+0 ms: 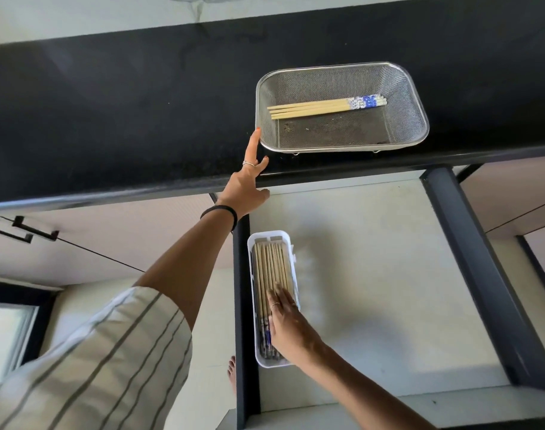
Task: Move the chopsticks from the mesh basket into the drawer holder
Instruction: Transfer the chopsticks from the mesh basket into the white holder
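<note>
While four chopsticks (327, 106) lie in the mesh basket (420, 119), upper right:
Left hand (246, 184): fingers extended, fingertip beside basket rim, grasping nothing.
Right hand (288, 324): flat, pressing chopsticks in the white drawer holder (252, 305), lower centre.

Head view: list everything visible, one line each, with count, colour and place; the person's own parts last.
mesh basket: one, silver, on the counter at right.
chopsticks in basket: about four, tan with blue-white ends, lying flat inside.
counter: one, black, across the top.
drawer: one, pale floor with dark frame, open below the counter.
drawer holder: one, white, at the drawer's left side.
chopsticks in holder: many, tan, lying lengthwise.
cabinet handles: two, black, at left.
left hand: open, forefinger by the basket's corner.
right hand: open, flat on the holder's chopsticks.
foot: one, bare, on the floor.
</note>
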Motion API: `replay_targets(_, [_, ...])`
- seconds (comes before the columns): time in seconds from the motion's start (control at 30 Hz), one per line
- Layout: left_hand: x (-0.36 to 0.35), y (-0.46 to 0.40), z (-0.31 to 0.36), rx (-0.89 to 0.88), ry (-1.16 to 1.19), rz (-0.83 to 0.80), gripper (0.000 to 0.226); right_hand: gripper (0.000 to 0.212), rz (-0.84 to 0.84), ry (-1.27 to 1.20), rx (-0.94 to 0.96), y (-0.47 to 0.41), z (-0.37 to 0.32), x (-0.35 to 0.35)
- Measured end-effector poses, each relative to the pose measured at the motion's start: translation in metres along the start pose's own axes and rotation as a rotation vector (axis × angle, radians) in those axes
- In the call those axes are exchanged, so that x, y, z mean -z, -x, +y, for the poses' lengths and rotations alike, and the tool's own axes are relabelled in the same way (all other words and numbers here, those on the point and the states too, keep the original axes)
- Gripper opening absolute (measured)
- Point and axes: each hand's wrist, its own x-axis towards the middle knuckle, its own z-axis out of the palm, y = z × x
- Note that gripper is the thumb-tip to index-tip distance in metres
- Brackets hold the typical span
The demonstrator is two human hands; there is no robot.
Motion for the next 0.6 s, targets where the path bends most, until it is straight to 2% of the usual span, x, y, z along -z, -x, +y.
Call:
replay_targets(0.23, [0.0, 0.005, 0.004, 0.005, 0.029, -0.01, 0.115, 0.044, 0.476, -0.235, 0.216, 0.006, -0.016, 0.132])
replay_targets(0.33, [-0.001, 0.006, 0.004, 0.001, 0.002, 0.022, 0.113, 0.044, 0.814, -0.191, 0.37, 0.004, -0.015, 0.201])
replay_targets(0.4, [-0.001, 0.004, 0.006, 0.006, 0.009, 0.019, 0.113, 0.043, 0.98, -0.091, 0.421, -0.008, -0.007, 0.241])
replay_targets(0.47, [-0.001, 0.004, 0.005, 0.007, 0.023, 0.01, 0.114, 0.044, 0.985, -0.021, 0.343, -0.029, 0.005, 0.276])
replay_targets(0.6, [-0.002, 0.004, 0.004, 0.015, 0.024, 0.019, 0.115, 0.052, 0.68, 0.165, 0.019, -0.093, 0.037, 0.325])
